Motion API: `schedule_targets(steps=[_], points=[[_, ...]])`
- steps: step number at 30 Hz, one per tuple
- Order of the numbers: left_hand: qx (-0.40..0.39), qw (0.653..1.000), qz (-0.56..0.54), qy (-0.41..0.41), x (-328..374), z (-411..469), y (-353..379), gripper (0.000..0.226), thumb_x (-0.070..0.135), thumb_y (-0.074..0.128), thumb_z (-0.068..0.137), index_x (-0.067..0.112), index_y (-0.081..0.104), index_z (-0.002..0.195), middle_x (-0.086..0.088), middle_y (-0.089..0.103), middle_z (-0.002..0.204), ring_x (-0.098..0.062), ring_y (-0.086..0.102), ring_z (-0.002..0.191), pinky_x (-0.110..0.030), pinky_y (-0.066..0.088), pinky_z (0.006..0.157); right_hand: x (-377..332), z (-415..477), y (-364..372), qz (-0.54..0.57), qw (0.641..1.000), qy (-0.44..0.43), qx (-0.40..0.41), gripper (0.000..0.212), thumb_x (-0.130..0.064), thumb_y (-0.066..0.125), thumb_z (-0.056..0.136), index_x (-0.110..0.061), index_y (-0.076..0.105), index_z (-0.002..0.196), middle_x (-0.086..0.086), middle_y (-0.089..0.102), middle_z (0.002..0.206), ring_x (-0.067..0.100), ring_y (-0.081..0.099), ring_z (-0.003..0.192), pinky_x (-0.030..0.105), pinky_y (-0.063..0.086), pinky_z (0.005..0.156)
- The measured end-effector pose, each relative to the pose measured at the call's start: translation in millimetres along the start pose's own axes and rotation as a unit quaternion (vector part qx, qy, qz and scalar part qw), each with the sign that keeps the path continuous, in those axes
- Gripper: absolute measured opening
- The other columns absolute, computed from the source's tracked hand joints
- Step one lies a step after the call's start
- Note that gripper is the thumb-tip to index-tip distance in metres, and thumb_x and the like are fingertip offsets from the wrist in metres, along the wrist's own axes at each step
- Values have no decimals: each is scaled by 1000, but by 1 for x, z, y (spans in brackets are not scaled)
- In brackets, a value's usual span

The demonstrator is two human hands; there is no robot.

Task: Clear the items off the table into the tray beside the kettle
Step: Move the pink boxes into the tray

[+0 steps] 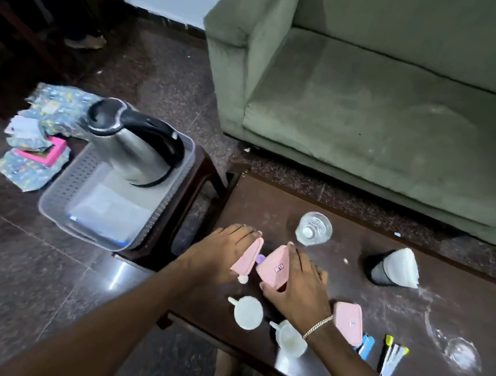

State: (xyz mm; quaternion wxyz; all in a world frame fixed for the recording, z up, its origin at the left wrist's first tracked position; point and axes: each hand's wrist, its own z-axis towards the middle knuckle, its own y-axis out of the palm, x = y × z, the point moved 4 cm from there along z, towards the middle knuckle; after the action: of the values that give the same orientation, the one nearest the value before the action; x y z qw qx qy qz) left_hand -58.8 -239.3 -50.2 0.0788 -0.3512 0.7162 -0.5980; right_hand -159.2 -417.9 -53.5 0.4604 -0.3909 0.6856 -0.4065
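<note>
On the dark wooden table (338, 270) my left hand (221, 253) grips a pink packet (247, 259) near the table's left end. My right hand (298, 288) holds a second pink packet (275, 267) right beside it, tilted up. A third pink packet (349, 322) lies flat by my right wrist. Two white cups (248, 312) (290, 337) sit at the near edge. The grey perforated tray (64, 201) stands on a stool to the left, with the steel kettle (132, 147) in its far end.
A clear glass (314, 227), a dark tumbler with white tissue (391, 268), an overturned glass (461, 357) and several sachets (390, 356) also lie on the table. A green sofa (378, 109) stands behind. Wrapped parcels (39, 132) lie on the floor beyond the tray.
</note>
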Motion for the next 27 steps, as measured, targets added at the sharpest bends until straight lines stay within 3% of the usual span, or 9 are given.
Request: schedule_targets(steps=[3, 8, 14, 18, 23, 27], points=[[58, 998, 10, 4, -33, -31, -48, 99, 39, 79, 72, 11, 35, 156, -6, 43, 157, -24, 39, 146, -40, 41, 117, -60, 19, -20, 18, 998, -49, 20, 107, -73, 55, 65, -17, 33, 153, -3, 47, 145, 17, 46, 133, 42, 35, 106], [78, 995, 3, -60, -112, -96, -109, 103, 38, 87, 69, 8, 38, 154, -10, 46, 154, -26, 42, 142, -31, 33, 118, -160, 56, -34, 52, 988, -131, 56, 106, -70, 62, 63, -14, 37, 150, -1, 51, 139, 18, 51, 125, 41, 36, 98], [6, 985, -4, -171, -197, -157, -119, 104, 25, 91, 67, 15, 36, 155, -3, 40, 156, -25, 40, 142, -34, 40, 113, -257, 87, -14, 80, 974, -206, 44, 104, -68, 65, 65, -15, 36, 149, 1, 52, 133, 22, 52, 121, 41, 35, 96], [-63, 976, -29, -204, -225, -167, -104, 102, 15, 89, 68, 16, 37, 155, -3, 43, 152, -30, 53, 131, -42, 47, 105, -303, 99, 15, 72, 971, -227, 29, 105, -61, 72, 64, -11, 35, 149, 2, 53, 131, 21, 51, 123, 43, 32, 100], [-99, 970, -53, -217, -248, -173, -79, 92, 11, 84, 72, 18, 40, 153, -5, 46, 143, -32, 61, 121, -46, 51, 99, -333, 108, 53, 26, 972, -231, -15, 102, -61, 73, 62, -7, 41, 143, 6, 54, 131, 25, 53, 120, 48, 29, 104], [-116, 959, -48, -255, -260, -175, -67, 103, 13, 89, 67, 24, 35, 154, -4, 42, 145, -32, 61, 118, -45, 53, 96, -337, 111, 74, -21, 974, -218, -53, 85, -57, 74, 67, -7, 48, 131, 8, 55, 126, 28, 53, 119, 48, 21, 104]])
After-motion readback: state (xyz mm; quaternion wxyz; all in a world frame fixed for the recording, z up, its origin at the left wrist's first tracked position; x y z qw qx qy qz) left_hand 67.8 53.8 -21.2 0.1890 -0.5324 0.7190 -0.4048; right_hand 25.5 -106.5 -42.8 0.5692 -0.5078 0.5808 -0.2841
